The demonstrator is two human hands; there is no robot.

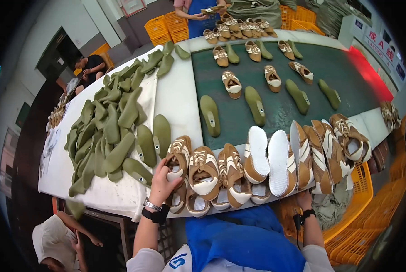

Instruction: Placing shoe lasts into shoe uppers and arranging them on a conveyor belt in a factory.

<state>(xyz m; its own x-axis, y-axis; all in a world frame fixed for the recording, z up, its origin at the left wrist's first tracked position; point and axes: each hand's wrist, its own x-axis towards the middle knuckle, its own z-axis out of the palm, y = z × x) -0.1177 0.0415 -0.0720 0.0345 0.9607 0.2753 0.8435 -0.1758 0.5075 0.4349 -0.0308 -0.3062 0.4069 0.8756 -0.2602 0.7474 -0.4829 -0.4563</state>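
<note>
At the left end of the shoe row, my left hand has its thumb and fingers closed round the heel of a brown shoe upper with white stripes. More striped shoe uppers lie stacked beside it along the table's near edge. Farther right, several rest on their sides with white undersides showing. My right hand is low at the table edge, just under these side-lying uppers; its fingers are hidden by them. A watch and a dark band are on my left wrist, another dark band on my right.
A large heap of green shoe lasts covers the white table at left. On the green conveyor belt stand rows of lasts and uppers. A yellow crate is at right. One co-worker stands across; others sit at left.
</note>
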